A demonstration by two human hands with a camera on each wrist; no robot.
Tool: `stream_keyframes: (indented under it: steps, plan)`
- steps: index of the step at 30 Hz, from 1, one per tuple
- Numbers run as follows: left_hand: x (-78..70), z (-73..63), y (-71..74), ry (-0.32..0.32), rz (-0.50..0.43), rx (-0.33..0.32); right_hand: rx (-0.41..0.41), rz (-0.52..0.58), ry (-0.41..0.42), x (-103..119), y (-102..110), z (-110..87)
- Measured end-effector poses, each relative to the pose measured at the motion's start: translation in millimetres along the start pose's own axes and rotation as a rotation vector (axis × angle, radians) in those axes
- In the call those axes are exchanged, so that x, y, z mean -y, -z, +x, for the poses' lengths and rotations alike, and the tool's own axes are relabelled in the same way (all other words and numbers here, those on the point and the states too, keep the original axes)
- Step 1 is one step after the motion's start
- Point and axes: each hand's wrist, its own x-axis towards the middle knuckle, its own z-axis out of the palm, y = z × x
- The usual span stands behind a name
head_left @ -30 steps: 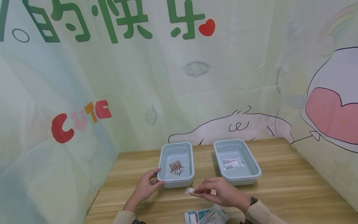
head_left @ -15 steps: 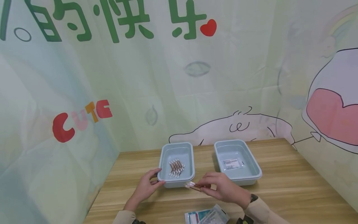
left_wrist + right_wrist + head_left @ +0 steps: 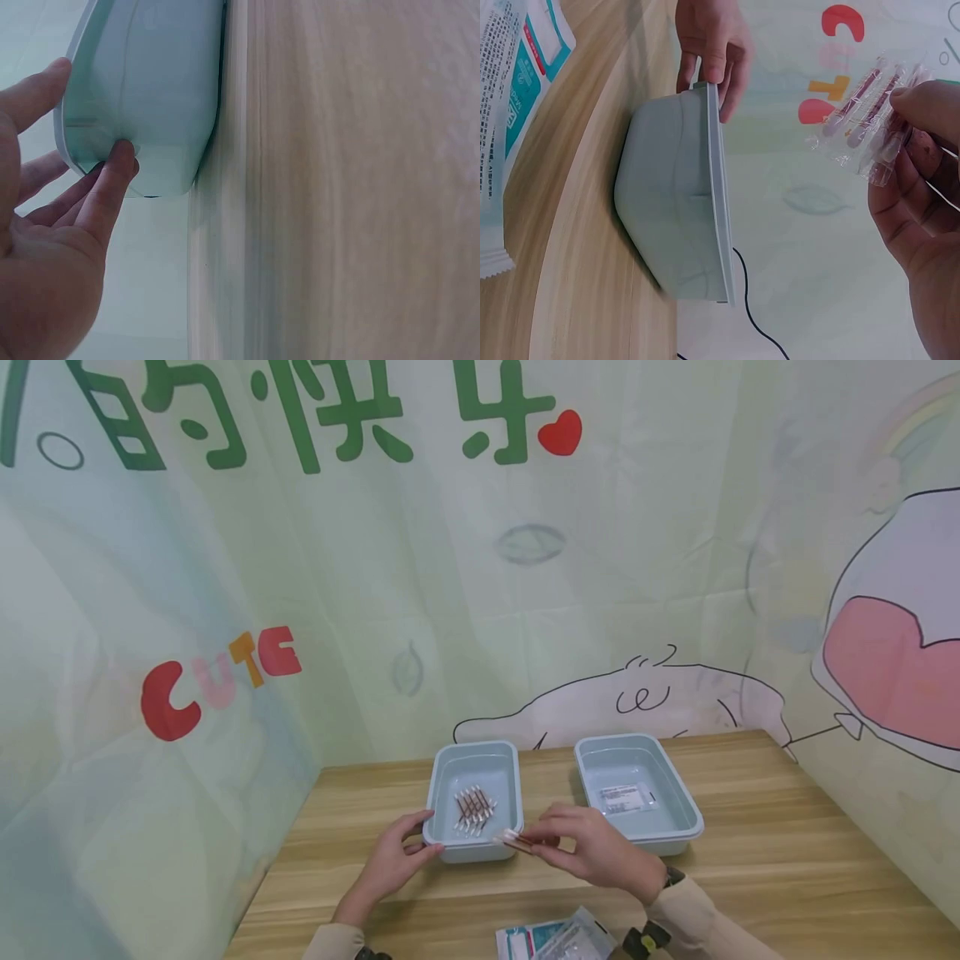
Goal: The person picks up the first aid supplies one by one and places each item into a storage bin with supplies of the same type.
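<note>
My left hand [image 3: 390, 860] holds the near left corner of the left light-blue plastic basin [image 3: 477, 855], thumb and fingers at its rim and outer wall. Inside lie several brown-stemmed cotton swabs [image 3: 474, 811] with white tips, side by side. Pinched between thumb and fingers of my right hand [image 3: 596, 852] are a few more cotton swabs [image 3: 864, 112] in clear crinkled wrapping. They are at the basin's near right corner in the head view, tips pointing left. The right wrist view shows them beyond the rim of the basin.
A second light-blue basin [image 3: 660, 846] stands to the right, with a clear printed packet [image 3: 626, 798] inside. Teal and clear packets [image 3: 558, 939] lie at the front of the wooden table [image 3: 795, 860]. A printed cloth [image 3: 360, 568] hangs close behind.
My right hand has moved up and slightly left with the wrapped cotton swabs, from in front of the left basin to its near right corner. My left hand stays at the rim.
</note>
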Motion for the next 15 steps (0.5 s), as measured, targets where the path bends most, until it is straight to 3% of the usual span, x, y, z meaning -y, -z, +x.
stream_keyframes:
  steps: [15]
  plan:
    - [0.4, 0.6, -0.3, -0.028, 0.005, -0.007, -0.013, -0.011, -0.048, -6, -3, 11.0]
